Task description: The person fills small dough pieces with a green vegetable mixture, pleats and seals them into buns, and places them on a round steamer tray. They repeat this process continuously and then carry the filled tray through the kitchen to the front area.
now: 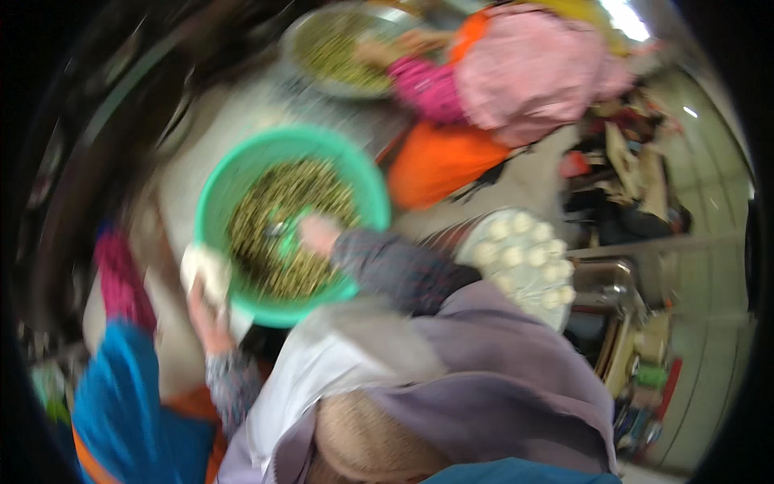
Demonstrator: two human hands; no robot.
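Observation:
A large green plastic basin stands before me, holding chopped green-brown vegetable filling. My right hand is down in the basin, its fingers closed around what looks like a green utensil with a shiny metal part beside it. Motion blur hides its exact shape. At the basin's left rim, my left hand holds a white lump of dough, cupped from below.
A round tray of several white dough pieces lies to my right. Ahead, a co-worker in pink has both hands over a metal basin of green filling. Another person in blue is close on my left. Cluttered shelves stand at right.

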